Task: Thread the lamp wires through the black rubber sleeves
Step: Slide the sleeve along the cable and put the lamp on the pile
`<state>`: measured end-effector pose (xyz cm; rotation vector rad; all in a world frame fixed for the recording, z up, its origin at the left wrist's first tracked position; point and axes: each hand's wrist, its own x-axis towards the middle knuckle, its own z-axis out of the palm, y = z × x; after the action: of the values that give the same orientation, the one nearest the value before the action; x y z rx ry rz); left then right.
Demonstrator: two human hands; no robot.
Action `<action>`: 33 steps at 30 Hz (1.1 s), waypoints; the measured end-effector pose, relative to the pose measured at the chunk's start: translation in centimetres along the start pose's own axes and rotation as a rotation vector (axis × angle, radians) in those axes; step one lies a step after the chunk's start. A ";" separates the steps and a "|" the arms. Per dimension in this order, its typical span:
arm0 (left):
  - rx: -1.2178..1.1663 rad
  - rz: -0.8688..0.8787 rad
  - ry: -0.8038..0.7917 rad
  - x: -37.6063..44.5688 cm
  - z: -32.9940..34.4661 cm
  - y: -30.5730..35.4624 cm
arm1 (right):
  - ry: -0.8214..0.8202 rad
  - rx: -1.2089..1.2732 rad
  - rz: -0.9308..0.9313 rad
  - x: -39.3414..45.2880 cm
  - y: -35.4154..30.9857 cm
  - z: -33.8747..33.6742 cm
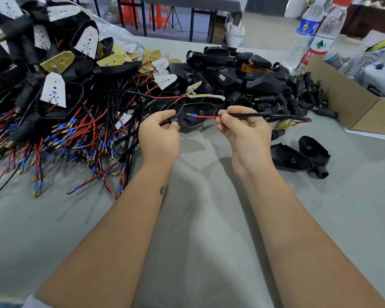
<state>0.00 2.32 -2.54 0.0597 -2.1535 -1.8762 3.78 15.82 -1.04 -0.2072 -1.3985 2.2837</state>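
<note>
1. Head view, taking the black shield-shaped plastic lamp housing [198,115] held up at the centre as the landmark: the left hand [159,134] grips the stem end of this housing on its left side, thumb on top and fingers curled below.
2. Just right of the housing, the right hand [242,127] pinches a thin wire pair, red and black [249,116], between thumb and forefinger.
3. The wire's blue-collared brass tip [192,115] lies across the housing's open face, close to the round hole in its floor; whether it touches is unclear.
4. Further right of the housing, the wire runs on past the right hand and loops back above a yellow LED board [286,123].
5. Left of the housing lies a tangled heap of finished lamps with red and black leads [76,130].
6. Behind the housing sits a pile of black empty housings and rubber sleeves [242,78].
7. Below and to the right of the housing, two loose black housings [300,155] rest on the grey table cloth [198,218].
8. Far right of the housing stands an open cardboard box [351,101], with two clear plastic water bottles [313,30] behind it.
</note>
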 end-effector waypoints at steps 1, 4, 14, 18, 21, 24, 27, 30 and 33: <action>-0.008 0.000 -0.003 0.0 0.0 -0.1 | 0.002 -0.007 0.000 0.0 0.0 0.0; -0.057 -0.002 -0.042 -0.1 0.1 0.1 | 0.000 -0.023 0.003 -0.1 0.2 0.2; -0.133 0.000 -0.092 -0.3 0.2 0.0 | -0.028 -0.032 0.083 -0.3 0.1 0.5; -0.157 -0.001 -0.110 -0.1 0.3 -0.2 | -0.020 0.020 0.126 -0.1 0.0 0.4; -0.217 -0.035 -0.133 0.0 0.3 -0.4 | -0.009 0.020 0.139 -0.1 0.1 0.4; -0.378 -0.130 -0.150 0.3 0.4 -0.3 | 0.003 -0.036 0.120 -0.1 0.2 0.3; -0.472 -0.169 -0.187 0.3 0.4 -0.3 | 0.050 -0.098 0.081 -0.1 0.3 0.3; -0.461 -0.157 -0.215 0.2 0.4 -0.3 | 0.090 -0.182 0.042 -0.1 0.3 0.2; -0.438 -0.133 -0.226 0.0 0.3 -0.2 | 0.106 -0.235 0.032 -0.2 0.4 0.2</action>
<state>-0.15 2.61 -2.74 -0.1065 -1.8533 -2.4956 3.76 15.47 -1.31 -0.4211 -1.6157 2.0963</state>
